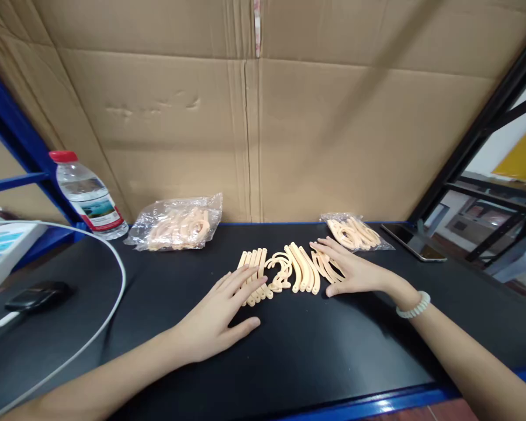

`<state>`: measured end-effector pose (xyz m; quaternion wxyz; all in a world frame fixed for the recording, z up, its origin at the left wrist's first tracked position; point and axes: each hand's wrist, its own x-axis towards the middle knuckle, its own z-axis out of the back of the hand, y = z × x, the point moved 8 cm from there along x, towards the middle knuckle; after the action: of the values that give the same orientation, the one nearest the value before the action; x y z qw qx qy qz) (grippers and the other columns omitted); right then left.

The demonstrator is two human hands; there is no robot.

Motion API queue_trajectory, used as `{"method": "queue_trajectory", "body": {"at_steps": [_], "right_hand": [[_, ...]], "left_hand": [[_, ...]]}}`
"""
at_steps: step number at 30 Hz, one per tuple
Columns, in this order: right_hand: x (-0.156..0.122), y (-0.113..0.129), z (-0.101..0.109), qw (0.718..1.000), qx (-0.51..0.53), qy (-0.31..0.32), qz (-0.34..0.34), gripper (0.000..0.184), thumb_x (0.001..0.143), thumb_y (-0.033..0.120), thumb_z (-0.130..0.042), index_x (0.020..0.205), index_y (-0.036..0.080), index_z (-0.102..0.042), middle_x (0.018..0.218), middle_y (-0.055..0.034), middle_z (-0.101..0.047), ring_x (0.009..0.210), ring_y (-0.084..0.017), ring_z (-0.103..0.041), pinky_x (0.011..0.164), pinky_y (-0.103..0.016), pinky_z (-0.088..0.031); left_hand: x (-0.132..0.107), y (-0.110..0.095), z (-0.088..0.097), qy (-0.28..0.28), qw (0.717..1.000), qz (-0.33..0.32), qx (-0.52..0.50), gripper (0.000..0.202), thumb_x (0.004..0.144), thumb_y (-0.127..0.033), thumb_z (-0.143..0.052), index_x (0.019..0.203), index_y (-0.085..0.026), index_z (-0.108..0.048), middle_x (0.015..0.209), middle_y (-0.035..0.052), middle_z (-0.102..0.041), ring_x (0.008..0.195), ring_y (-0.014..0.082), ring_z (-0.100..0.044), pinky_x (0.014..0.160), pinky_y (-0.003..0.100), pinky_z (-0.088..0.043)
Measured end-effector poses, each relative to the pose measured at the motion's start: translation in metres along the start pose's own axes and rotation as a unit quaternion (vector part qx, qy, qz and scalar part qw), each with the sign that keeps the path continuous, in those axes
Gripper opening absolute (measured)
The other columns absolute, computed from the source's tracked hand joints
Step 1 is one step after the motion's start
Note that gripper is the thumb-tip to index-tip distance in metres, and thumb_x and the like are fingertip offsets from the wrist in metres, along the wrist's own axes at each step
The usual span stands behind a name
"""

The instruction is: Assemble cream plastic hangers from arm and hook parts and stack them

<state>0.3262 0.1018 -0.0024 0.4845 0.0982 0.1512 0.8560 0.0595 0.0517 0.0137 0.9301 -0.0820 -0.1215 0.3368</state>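
My left grip (pixel 221 313), fingers spread, is over the leftmost strips (pixel 262 261); my right grip (pixel 353 270), likewise splayed, over the rightmost pieces (pixel 322 266).

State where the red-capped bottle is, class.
In the head view, the red-capped bottle is at the back left of the black tabletop, just left of the larger clear bag.

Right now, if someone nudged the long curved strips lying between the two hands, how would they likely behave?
The long curved strips would probably stay stiff, since each holds a clean, even bend. They look thin and narrow, so likely light. Lying flat on the black tabletop, which has a soft sheen, they may slide rather than roll.
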Motion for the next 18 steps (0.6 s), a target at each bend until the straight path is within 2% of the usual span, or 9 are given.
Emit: {"method": "queue_trajectory", "body": {"at_steps": [4,11,18], "right_hand": [[0.001,0.005,-0.006,1.0,-0.012,0.0,-0.003,0.112,0.068,0.076,-0.063,0.155,0.026,-0.012,0.162,-0.0129,-0.008,0.147,-0.037,0.0,0.116,-0.058,-0.014],[0.001,0.022,-0.001,0.999,-0.041,-0.027,-0.007,0.103,0.073,0.076,-0.058,0.155,0.03,-0.014,0.161,-0.0129,-0.011,0.146,-0.04,-0.001,0.113,-0.064,-0.017],[0.006,0.034,-0.002,0.996,-0.076,-0.047,-0.03,0.098,0.074,0.079,-0.052,0.154,0.03,-0.021,0.161,-0.0146,-0.014,0.146,-0.041,-0.004,0.11,-0.067,-0.019]], "left_hand": [[0.002,0.001,0.002,-0.015,1.0,0.006,0.002,0.061,0.095,-0.041,-0.047,0.151,-0.027,-0.026,0.157,0.0081,-0.03,0.145,0.0301,-0.026,0.115,0.052,-0.03],[0.004,0.002,0.0,-0.011,1.0,0.007,0.011,0.062,0.095,-0.043,-0.047,0.151,-0.027,-0.025,0.158,0.009,-0.028,0.145,0.0313,-0.026,0.114,0.053,-0.03],[0.015,0.0,-0.004,0.004,0.999,0.03,0.033,0.073,0.093,-0.052,-0.046,0.154,-0.029,-0.013,0.162,0.0082,-0.015,0.147,0.0354,-0.012,0.114,0.059,-0.025]]}}
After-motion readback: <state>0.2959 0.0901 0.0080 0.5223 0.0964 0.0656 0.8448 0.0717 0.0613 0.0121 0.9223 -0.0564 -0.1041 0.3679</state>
